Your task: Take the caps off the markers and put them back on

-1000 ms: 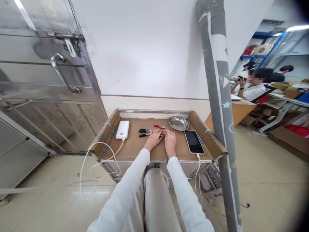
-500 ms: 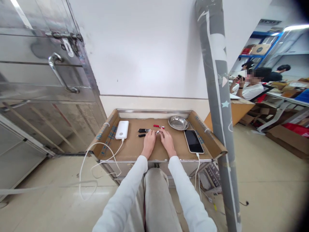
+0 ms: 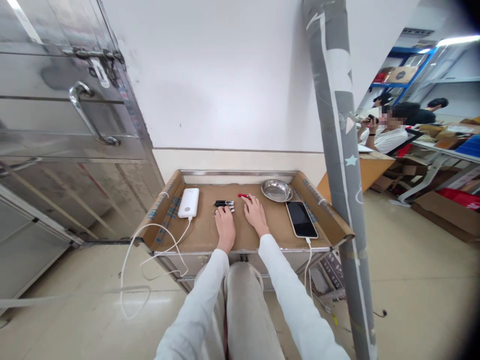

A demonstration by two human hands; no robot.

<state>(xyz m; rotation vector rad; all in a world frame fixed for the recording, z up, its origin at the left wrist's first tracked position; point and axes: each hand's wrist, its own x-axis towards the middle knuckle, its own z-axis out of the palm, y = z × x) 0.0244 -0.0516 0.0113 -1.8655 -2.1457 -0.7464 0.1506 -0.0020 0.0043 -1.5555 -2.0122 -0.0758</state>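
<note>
My left hand (image 3: 225, 229) rests on the brown cardboard surface, its fingers curled down over a small black stick with a silver end; most of that stick is hidden under the fingers. Just beyond it lie several similar black sticks (image 3: 222, 203), side by side. My right hand (image 3: 255, 214) reaches forward with its fingers stretched out. Its fingertips are at a small red stick (image 3: 242, 195) and cover part of it. The exact kind of these sticks is too small to make out.
A white power bank (image 3: 189, 202) with a cable lies left. At the right are a round metal dish (image 3: 276, 190) and a phone (image 3: 301, 219) with a cable. Cardboard flanks the cart. A tall grey wrapped roll (image 3: 337, 125) stands right; a person (image 3: 390, 137) sits beyond it.
My hands were together over a small silver-ended piece and have parted. The left moved left to the black sticks, and the right moved forward to the red stick.
</note>
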